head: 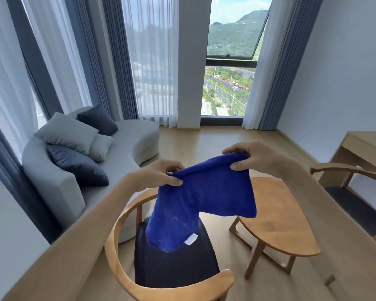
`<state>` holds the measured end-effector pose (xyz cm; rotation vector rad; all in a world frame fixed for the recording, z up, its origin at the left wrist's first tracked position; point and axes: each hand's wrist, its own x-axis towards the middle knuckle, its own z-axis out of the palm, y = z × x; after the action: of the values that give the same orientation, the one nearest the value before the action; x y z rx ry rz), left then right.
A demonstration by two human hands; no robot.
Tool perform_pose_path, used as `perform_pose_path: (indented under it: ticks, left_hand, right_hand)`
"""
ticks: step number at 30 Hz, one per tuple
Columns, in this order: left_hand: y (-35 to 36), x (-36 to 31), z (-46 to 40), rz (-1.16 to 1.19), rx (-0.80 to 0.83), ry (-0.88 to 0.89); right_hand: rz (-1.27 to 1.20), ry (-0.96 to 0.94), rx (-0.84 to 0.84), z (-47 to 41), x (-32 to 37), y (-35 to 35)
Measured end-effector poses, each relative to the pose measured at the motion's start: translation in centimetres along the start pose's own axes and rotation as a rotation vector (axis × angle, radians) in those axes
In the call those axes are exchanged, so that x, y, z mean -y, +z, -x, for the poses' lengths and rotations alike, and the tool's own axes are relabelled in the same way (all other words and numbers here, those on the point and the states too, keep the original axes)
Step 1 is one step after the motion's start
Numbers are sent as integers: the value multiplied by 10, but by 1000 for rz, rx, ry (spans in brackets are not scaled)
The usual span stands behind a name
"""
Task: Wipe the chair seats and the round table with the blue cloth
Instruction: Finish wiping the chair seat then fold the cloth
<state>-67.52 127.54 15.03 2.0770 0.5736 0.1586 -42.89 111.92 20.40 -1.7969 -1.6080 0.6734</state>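
Two bare hands hold a blue cloth [204, 198] up in the air, arms stretched forward. The left hand [161, 173] pinches its upper left edge; the right hand [251, 156], higher, pinches the upper right corner. The cloth hangs over a wooden armchair's dark seat [174, 268], just left of the round table [278, 216]. Beyond are a second chair [352, 192], a desk [365, 146], a grey sofa [126, 144] and curtained windows [230, 57].

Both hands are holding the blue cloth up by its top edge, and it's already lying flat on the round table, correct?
Not quite. The head view shows both hands, left and right, holding the blue cloth up in the air, hanging above the chair seat, not on the round table.
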Motion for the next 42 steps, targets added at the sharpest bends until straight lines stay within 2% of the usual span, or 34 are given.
perform_pose_path:
  ticks: [6, 11, 14, 16, 19, 21, 23, 24, 25, 27, 30, 34, 37, 42]
  left_hand:
    - [-8, -4, 5, 21, 6, -13]
    - [3, -19, -6, -167, -28, -83]
    - [20, -43, -16, 37, -74, 64]
    - [26, -55, -22, 117, -144, 161]
    - [26, -59, -26, 116, -260, 197]
    - [26, -59, -28, 156, -314, 209]
    - [25, -61, -31, 249, -349, 197]
    - [24, -63, -31, 274, -348, 190]
    - [23, -63, -33, 264, -334, 186]
    - [18, -61, -33, 183, -286, 169]
    - [10, -53, -30, 157, -254, 142]
    - [0, -46, -27, 150, -248, 143]
    - [-6, -44, -26, 124, -231, 139]
    - [-12, -41, -23, 170, -219, 147]
  right_hand:
    - [-72, -51, -184, 4, -6, 3]
    - [-5, -129, -239, -7, 7, 22]
    - [143, -255, -179, -19, 26, 40]
    - [184, -261, -205, -24, 32, 45]
    - [-15, -156, -290, -20, 25, 37]
    - [-169, -52, -133, -9, 14, 31]
    - [-161, 64, 80, 3, 1, 35]
    - [-118, 111, 116, 7, -7, 38]
    - [-58, 136, 94, 9, -12, 40]
    - [59, 126, -59, 11, -20, 36]
    - [49, 71, -226, 14, -25, 21]
    - [116, -23, -289, 12, -26, 16]
    - [40, -23, -376, 10, -22, 15]
    - [-12, -12, -282, 10, -18, 4]
